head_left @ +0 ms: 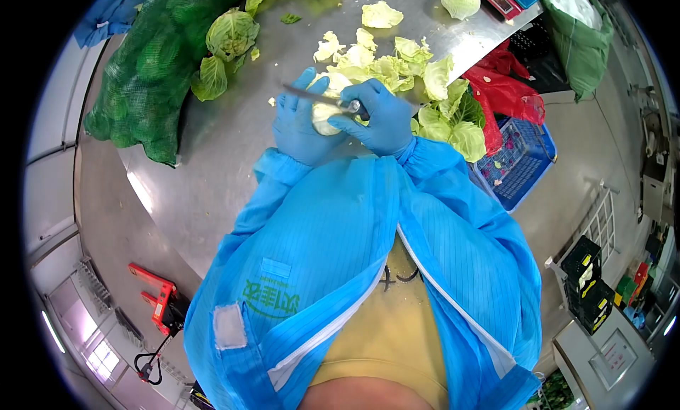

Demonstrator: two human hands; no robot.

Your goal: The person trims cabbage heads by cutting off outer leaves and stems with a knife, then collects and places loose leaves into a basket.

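The handle of the knife [307, 94] is mostly hidden in my right hand [382, 118], fingers curled round it; the blade is blurred. Green lettering on my jacket [273, 297] is too unclear to read reliably. The cabbage [324, 117], partly covered, sits between my hands, against my half-open, cupped left hand [299, 129].

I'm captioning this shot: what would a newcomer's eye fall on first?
Probably the bright blue jacket, open down the front, filling the middle. Just above it, the gloved right hand grips a knife at a pale cabbage in the left hand, near loose leaves. At upper left bulges a full green mesh sack.
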